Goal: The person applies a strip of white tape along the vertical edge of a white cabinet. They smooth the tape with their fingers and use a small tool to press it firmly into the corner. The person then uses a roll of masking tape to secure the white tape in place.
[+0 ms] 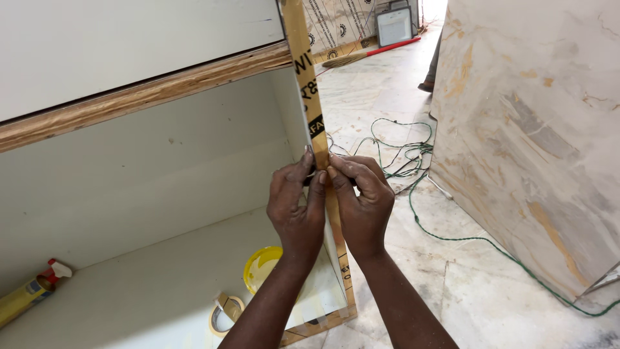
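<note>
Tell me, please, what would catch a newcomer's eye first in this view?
Two hands, the left hand and right hand, pinch the brown taped front edge of a white cabinet panel at the centre. Inside the cabinet lie a yellow lid and a tape roll; a green cable trails over the marble floor at right.

- A large slab of cream marble with orange-brown veining [523,142] stands upright on the right and serves as the landmark.
- Pale polished stone floor [465,284] spreads at the foot of the slab, dusty and brightly lit.
- A tangled green cable [413,155] lies on the floor just left of the slab and runs along its base.
- Well left of the slab stands an open white cabinet box [129,168], its top edged with raw brown plywood [142,97].
- Beyond the slab's far left corner lie a red-handled broom [371,53] and a leaning flat grey panel [394,26].
</note>
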